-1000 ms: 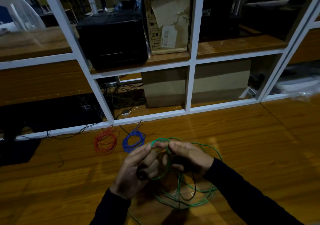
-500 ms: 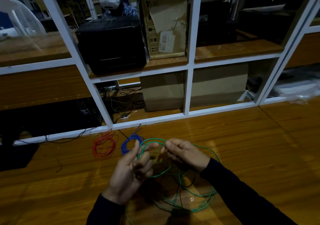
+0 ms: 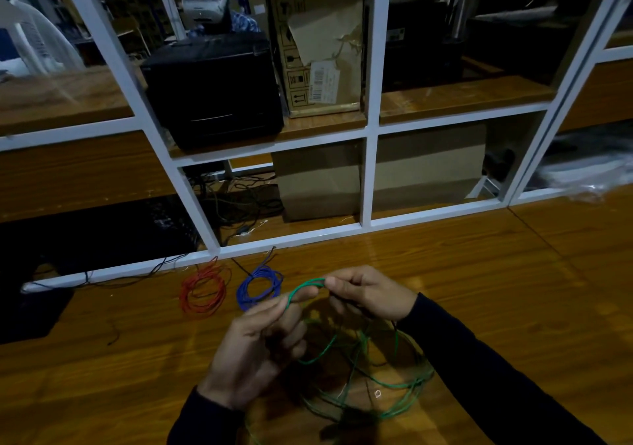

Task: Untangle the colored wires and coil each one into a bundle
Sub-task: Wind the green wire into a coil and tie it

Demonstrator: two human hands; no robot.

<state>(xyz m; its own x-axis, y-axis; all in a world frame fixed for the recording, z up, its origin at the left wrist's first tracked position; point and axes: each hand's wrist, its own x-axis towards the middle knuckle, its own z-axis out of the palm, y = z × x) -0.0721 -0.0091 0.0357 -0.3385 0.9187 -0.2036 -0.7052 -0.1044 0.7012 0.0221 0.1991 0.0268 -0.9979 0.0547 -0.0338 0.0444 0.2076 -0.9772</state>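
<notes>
- Printed on the upright cardboard box (image 3: 317, 38) behind the glass: a column of black handling pictograms, one with up-arrows; too small to read otherwise.
- Stuck low on the same box: one white label (image 3: 322, 79) with a barcode, text illegible.
- No legible brand on the black printer-like device (image 3: 214, 90) left of that box.
- Counted on the wooden table (image 3: 496, 294): three coloured wires, plus thin black strands mixed into the green one.
- Red wire (image 3: 204, 290), one coiled bundle, lying near the far edge of the table, just beside the blue one.
- Blue wire (image 3: 259, 288), one coiled bundle, right of the red, also near the far edge.
- Green wire (image 3: 387, 381), loose and looping, spread over the near middle of the table below the hands, one arc raised between them.
- Left hand (image 3: 255, 348) curled, thumb and forefinger pinching the green arc at its left end.
- Right hand (image 3: 368, 294) curled, fingertips pinching the same arc at its right end.
- Two dark sleeves, one per arm.
- Two plain cardboard boxes (image 3: 424, 167) on the lower shelf behind the white frame (image 3: 370, 102).
</notes>
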